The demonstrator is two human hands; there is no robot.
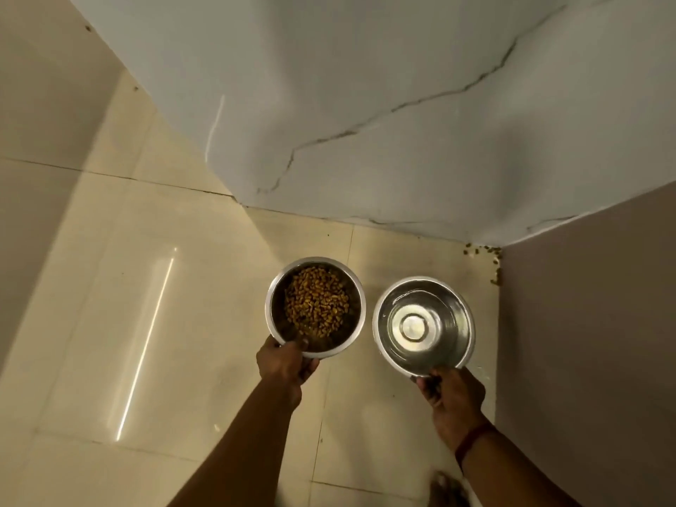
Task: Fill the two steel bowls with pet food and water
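Over the glossy cream tiled floor (183, 287), near its far right corner, both bare forearms reach forward and down. The left hand (287, 364) grasps the near rim of a round steel bowl (352, 333), thumb hooked over the edge inside and fingers curled beneath; brown pet food (316, 305) in small pellets heaps its bottom. The right hand (451, 400), a reddish thread band (472, 439) on its wrist, pinches the near rim of the second steel bowl (462, 309), just beside the first, where clear water (424, 298) lies over a mirror-bright base with a raised round centre. Whether either bowl touches the tiles cannot be told. Behind them a matte white wall (365, 67) bears a long jagged crack (402, 104), and stray pellets (483, 250) lie in the corner against a smooth brown panel (585, 323).
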